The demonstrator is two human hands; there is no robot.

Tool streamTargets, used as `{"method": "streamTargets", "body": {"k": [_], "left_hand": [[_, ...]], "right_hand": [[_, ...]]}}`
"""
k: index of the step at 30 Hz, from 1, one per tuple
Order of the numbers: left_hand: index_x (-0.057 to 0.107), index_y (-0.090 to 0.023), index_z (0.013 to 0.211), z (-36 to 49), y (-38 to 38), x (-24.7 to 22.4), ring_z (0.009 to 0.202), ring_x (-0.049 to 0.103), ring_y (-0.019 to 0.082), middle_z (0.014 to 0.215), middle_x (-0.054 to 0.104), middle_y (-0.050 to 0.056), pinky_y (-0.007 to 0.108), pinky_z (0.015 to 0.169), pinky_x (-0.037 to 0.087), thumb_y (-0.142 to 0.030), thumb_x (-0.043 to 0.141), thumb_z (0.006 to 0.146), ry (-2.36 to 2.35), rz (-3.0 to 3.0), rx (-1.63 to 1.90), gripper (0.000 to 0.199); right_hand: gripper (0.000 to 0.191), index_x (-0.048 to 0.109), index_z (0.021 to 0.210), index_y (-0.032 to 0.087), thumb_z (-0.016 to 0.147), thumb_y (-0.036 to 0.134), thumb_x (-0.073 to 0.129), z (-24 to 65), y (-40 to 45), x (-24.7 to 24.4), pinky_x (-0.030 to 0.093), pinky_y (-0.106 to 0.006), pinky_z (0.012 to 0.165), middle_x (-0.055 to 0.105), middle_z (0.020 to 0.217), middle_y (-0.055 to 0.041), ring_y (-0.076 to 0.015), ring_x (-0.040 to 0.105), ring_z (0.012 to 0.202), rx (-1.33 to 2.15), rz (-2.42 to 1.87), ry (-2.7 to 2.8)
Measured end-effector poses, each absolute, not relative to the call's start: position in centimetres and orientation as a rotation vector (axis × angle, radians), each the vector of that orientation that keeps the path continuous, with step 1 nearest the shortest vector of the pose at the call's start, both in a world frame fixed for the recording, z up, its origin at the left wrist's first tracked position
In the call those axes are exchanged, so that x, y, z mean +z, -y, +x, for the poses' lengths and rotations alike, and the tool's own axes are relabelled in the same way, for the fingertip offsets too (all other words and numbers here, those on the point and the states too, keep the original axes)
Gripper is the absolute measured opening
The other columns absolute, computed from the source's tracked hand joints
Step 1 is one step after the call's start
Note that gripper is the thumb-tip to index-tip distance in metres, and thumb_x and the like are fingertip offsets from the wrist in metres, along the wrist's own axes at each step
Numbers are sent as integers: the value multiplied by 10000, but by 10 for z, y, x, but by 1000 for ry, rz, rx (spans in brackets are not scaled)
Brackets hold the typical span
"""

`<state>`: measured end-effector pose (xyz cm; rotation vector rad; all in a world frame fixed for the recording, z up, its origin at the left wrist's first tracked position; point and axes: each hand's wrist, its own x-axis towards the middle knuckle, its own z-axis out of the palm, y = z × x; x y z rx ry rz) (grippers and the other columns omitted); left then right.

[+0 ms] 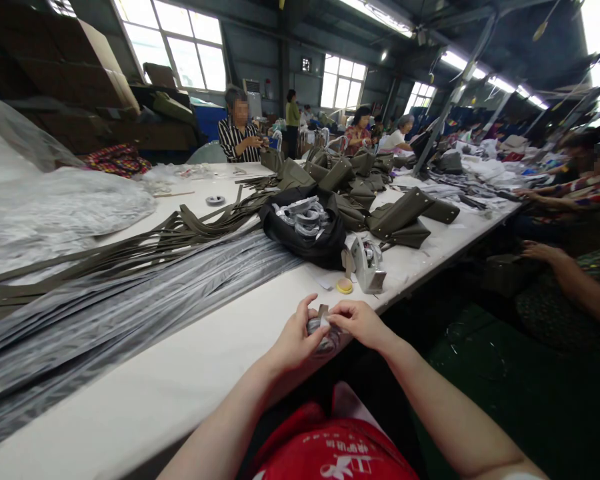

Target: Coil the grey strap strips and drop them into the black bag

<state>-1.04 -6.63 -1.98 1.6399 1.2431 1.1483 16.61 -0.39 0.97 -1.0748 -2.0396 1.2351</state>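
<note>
A long white worktable (200, 373) runs beneath and beyond a black bag (300, 247) packed with grey coils. Sheathed grey strips (145, 293) fan out to the bag's left, with olive straps (200, 230) lying behind them; folded olive pieces (405, 217) heap up behind the bag and to its right.

On the near side of the bag, at the table's edge, two bare hands work close together. The left hand (294, 337) is curled around a grey coil (329, 343), while the right hand (363, 323) pinches thumb and finger at its top. Just right of the bag stands a pale dispenser (369, 263); a yellow roll (345, 286) lies in front of the bag, near the dispenser. Smallest are an olive tab (323, 311) rising from the coil and a pale scrap (325, 321) at the pinching fingertips, too small to identify.

Should the left fingers slacken, the coil could spring loose, or drop past the edge so near it. A hasty pinch might crease the scrap or set it crooked.
</note>
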Motion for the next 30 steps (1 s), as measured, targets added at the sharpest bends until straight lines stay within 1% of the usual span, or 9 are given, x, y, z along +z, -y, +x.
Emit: {"method": "streamTargets", "body": {"k": [3,5,7,10,16,19,23,26,30], "left_hand": [[129,-174,1477,-10,69,-19,833,622,154,973,653,55,306,806,477,-221,560,837,-1189,1689,1080,773],[110,-189,1487,-9,70,-18,843,624,152,991,649,56,303,808,479,-216,559,838,-1157,1695,1055,790],[138,-188,1485,-9,70,-17,850,625,152,1000,650,61,301,809,482,-215,567,833,-1144,1691,1048,781],[222,-186,1465,-9,68,-15,819,627,150,983,663,62,294,787,489,-210,574,820,-1130,1710,1052,735],[358,-193,1409,-9,68,-7,879,635,183,1023,685,70,310,832,485,-196,624,757,-1087,1829,933,704],[524,-198,1277,-10,65,-7,866,634,192,1006,695,66,291,799,486,-231,640,746,-1126,1872,910,545],[694,-179,912,-9,55,-13,700,612,171,796,702,29,259,676,472,-290,606,766,-1197,1822,765,204],[713,-145,884,-8,47,-20,675,607,161,767,702,33,254,659,470,-293,635,733,-1122,1553,796,225],[721,-113,949,-10,39,-23,771,630,185,839,715,64,284,759,480,-292,744,616,-976,1127,958,378]], "right_hand": [[211,640,749,155,706,344,723,169,-2,4,403,-223,545,598,612,28,-111,522,558,1447,-1111,1958],[321,619,823,156,638,364,781,171,-4,1,402,-215,538,589,626,40,-107,525,559,1566,-1109,1875],[361,617,868,156,641,386,780,172,-4,2,422,-223,567,612,675,27,-115,551,595,1659,-1052,1854],[266,636,806,154,691,373,733,174,-5,7,443,-241,620,646,728,2,-130,577,650,1665,-980,1944],[117,638,718,163,730,277,663,179,-8,24,385,-217,533,604,613,34,-115,523,552,1634,-958,2266],[89,655,725,174,774,238,618,179,-4,26,404,-231,574,631,649,17,-134,556,601,1310,-933,2458],[127,673,803,172,808,146,549,177,8,20,438,-286,677,672,776,-41,-182,603,724,554,-965,2637],[199,670,891,160,833,103,489,177,16,15,468,-314,736,673,834,-76,-204,610,787,306,-939,2692],[385,570,1226,140,865,91,448,179,29,11,476,-387,904,641,1106,-137,-250,575,1010,146,-784,2704]]}}
